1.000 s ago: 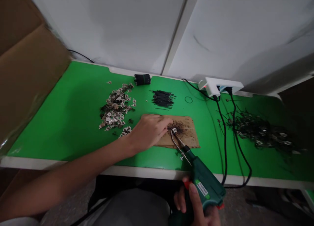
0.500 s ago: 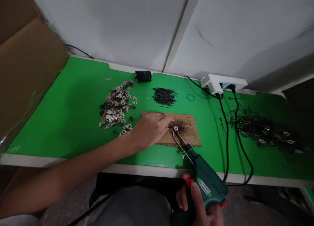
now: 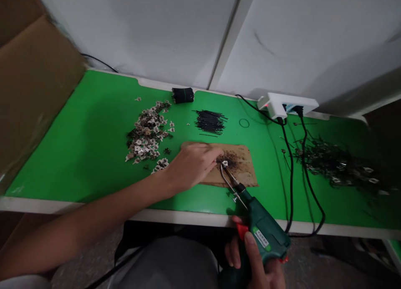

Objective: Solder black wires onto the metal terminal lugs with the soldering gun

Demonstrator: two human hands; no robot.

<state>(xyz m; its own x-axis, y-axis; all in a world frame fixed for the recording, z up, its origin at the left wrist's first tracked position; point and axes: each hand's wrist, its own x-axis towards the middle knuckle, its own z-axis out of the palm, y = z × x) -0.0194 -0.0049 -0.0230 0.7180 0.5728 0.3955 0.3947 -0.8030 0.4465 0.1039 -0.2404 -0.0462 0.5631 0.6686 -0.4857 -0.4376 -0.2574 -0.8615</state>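
My right hand (image 3: 255,259) is wrapped around the handle of a green soldering gun (image 3: 267,228), with a finger at its red trigger (image 3: 242,230). The gun's hot tip and curved solder feed tube (image 3: 223,174) meet at a small silvery metal piece (image 3: 224,163) on a scorched brown board (image 3: 246,168). My left hand (image 3: 192,166) rests over the board's left side, fingertips pinched beside the metal piece. A thin black wire seems to run from those fingertips to the piece; most of it is hidden by the hand.
Left lies a heap of small metal pieces (image 3: 147,132). Behind the board are loose black wires (image 3: 210,122), a banded wire bundle (image 3: 183,95) and a green rubber band (image 3: 244,122). A white power strip (image 3: 290,104) with cords and a wire-and-metal pile (image 3: 338,163) are right. A cardboard box (image 3: 34,97) borders the left.
The red trigger shows more and the finger on it sits slightly farther forward. My left hand and the tip stay at the same spot on the board. The view has shifted slightly.
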